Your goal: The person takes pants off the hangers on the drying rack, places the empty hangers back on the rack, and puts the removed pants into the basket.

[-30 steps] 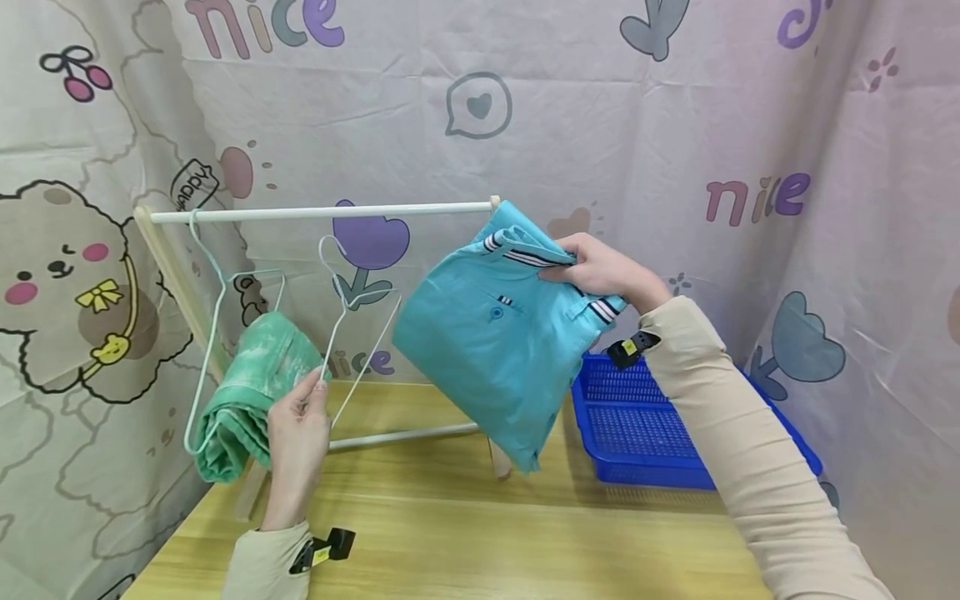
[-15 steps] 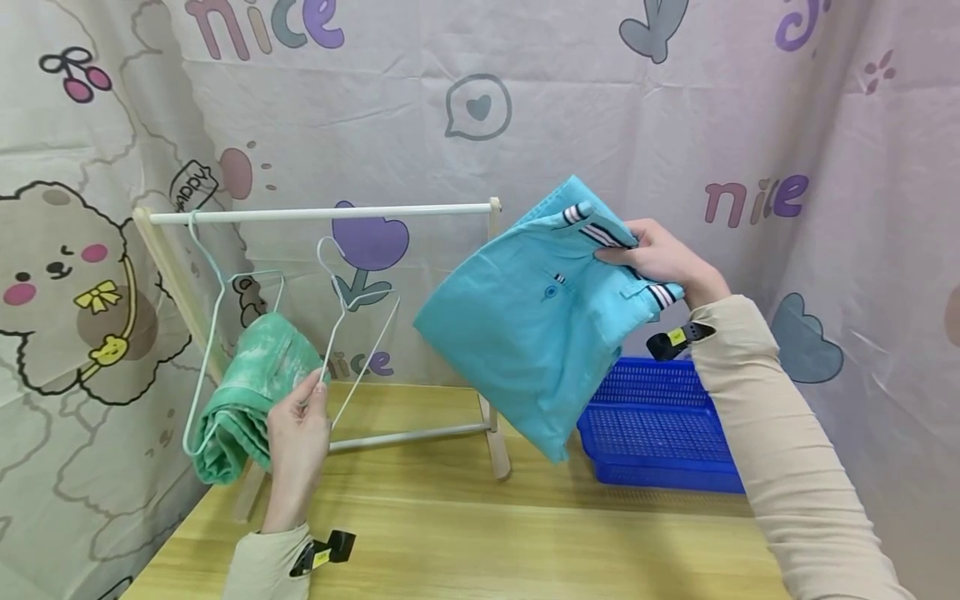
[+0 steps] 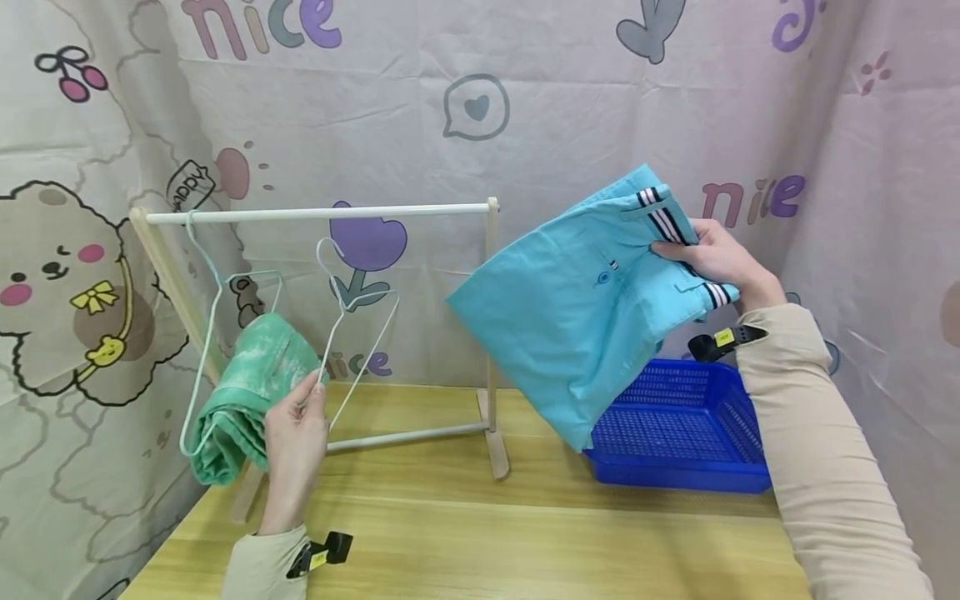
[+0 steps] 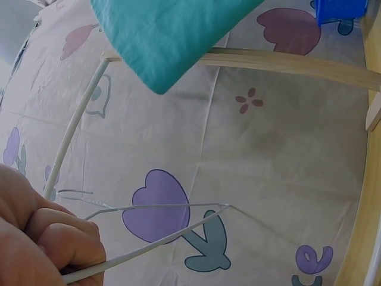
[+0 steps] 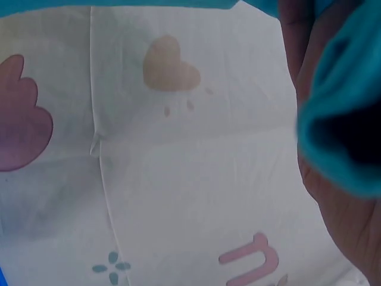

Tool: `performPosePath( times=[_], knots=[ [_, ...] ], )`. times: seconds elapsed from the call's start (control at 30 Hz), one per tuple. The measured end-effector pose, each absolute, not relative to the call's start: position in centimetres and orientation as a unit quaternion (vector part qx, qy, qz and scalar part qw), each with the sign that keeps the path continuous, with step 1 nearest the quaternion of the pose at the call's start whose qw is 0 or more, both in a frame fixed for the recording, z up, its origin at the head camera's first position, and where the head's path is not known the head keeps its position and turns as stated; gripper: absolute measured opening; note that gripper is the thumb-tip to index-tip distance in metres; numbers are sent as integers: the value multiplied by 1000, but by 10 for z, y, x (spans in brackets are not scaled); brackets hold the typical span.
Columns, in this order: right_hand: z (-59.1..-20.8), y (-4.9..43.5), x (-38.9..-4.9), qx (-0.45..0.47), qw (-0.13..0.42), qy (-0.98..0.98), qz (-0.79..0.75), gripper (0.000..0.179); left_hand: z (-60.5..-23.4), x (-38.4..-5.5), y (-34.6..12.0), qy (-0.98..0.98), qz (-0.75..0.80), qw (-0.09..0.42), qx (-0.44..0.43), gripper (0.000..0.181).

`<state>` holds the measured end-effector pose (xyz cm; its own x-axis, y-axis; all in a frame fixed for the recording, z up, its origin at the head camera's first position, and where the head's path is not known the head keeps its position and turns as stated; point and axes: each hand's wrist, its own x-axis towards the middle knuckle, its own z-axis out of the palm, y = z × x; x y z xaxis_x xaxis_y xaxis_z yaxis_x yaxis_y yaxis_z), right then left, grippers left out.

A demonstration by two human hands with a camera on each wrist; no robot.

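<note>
My left hand (image 3: pixel 296 433) pinches a thin white wire hanger (image 3: pixel 363 361) by one side, its hook pointing up just below the rack's rail. In the left wrist view the same hanger (image 4: pixel 172 233) runs out from the curled fingers. My right hand (image 3: pixel 723 254) grips folded light-blue pants (image 3: pixel 570 300) at the striped waistband, thumb in front; they hang tilted, their lower corner overlapping the basket. In the right wrist view the blue cloth (image 5: pixel 351 89) hides part of that hand. Left of my left hand, folded green pants (image 3: pixel 266 367) drape over a pale green hanger (image 3: pixel 204 358).
A small rack's white rail (image 3: pixel 337 213) carries the green hanger at its left end. Its wooden right post (image 3: pixel 491 333) stands between my hands. A blue plastic basket (image 3: pixel 682 477) sits at the right on the wooden table (image 3: pixel 420 542). Printed curtain (image 3: pixel 570 108) surrounds it.
My right hand has carried the blue pants to the right, away from the white hanger, bringing the rack's right post and more of the basket into sight. My left hand has stayed put.
</note>
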<state>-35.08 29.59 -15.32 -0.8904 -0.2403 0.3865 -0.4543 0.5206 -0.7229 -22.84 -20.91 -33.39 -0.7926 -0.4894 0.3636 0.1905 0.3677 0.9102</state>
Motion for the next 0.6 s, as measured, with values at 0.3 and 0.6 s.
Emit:
performPosePath(
  times=[0.3,0.6],
  knots=[
    [-159,316,-351,154,143,-873,440,11,-335,-226,-211,-767,-555,306,105,38],
    [-160,328,-343,117,140,-889,421,47,-333,-224,-206,-769,-554,307,92,38]
  ],
)
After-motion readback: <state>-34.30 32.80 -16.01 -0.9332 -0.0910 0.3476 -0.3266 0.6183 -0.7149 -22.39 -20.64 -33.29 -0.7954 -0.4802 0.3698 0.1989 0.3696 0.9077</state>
